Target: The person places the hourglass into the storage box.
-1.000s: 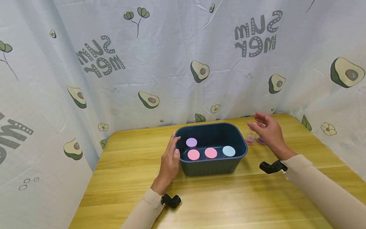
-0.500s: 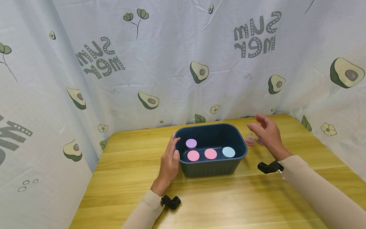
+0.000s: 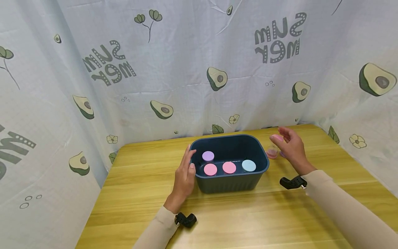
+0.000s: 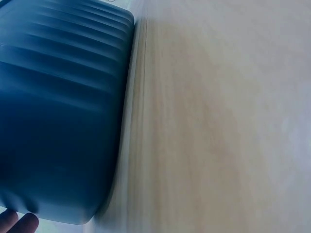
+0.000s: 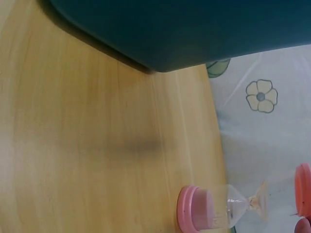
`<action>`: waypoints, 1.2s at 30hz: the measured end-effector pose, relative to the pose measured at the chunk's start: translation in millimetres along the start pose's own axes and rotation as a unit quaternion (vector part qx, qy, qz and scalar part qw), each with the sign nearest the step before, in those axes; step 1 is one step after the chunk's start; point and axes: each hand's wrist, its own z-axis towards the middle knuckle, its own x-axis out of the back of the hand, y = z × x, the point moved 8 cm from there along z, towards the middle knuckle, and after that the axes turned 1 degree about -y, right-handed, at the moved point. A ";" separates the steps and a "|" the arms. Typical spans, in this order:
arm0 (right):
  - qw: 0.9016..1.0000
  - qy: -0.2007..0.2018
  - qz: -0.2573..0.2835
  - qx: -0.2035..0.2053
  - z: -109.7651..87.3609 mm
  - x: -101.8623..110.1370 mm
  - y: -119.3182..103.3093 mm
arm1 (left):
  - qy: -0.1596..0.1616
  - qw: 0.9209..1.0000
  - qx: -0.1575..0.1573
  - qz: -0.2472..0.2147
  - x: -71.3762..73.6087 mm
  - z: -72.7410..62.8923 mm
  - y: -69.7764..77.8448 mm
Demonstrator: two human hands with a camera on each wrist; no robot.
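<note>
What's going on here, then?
A person's left hand rests against the left end of a dark bin. In the bin are four round-topped pieces: one purple, two pink and one pale blue. Their right hand is at the top of a pink-capped sand timer standing on the table; whether it grips is unclear.

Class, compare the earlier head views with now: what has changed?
The right hand has dipped slightly at the pink hourglass; whether it has taken hold is unclear. The left hand stays against the dark bin; the bin and the four round tops inside haven't visibly moved.
</note>
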 end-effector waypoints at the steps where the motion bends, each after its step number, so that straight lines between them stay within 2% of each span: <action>1: 1.000 0.000 0.000 -0.001 -0.2 -0.3 0.9 | 0.000 1.000 0.000 0.000 0.2 0.0 0.3; 18: 0.999 -0.001 -0.034 0.000 -1.1 -8.3 6.4 | -0.001 1.000 0.002 -0.002 0.0 -0.3 1.0; 36: 0.997 -0.013 -0.062 -0.033 -6.0 -14.5 15.5 | 0.004 1.000 -0.005 0.000 -0.4 -1.4 2.3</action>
